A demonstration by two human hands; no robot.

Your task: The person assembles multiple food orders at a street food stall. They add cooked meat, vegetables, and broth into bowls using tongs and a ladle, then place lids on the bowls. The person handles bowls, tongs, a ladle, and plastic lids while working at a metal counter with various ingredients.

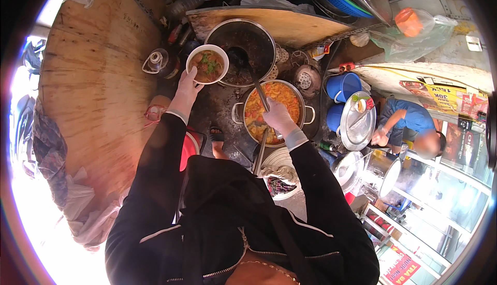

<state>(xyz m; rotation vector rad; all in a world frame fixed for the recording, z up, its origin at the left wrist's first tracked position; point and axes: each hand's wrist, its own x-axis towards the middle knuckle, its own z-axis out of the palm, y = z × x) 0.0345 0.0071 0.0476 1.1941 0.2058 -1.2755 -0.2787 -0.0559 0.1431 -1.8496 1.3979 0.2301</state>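
In my gloved left hand is a white bowl of brown soup topped with chopped green herbs, held level by its near side. My gloved right hand grips the handle of a long metal ladle. The ladle's dark head reaches into a large steel pot of dark broth, right beside the bowl. Under my right hand stands a two-handled pot of orange stew. A second long metal handle leans over its near rim; its far end is in the stew.
Wooden boards wall the left, and another stands behind the pots. A plastic jug is left of the bowl. Blue buckets and a steel lid are at the right, near a person in blue. A cloth lies on a white container below.
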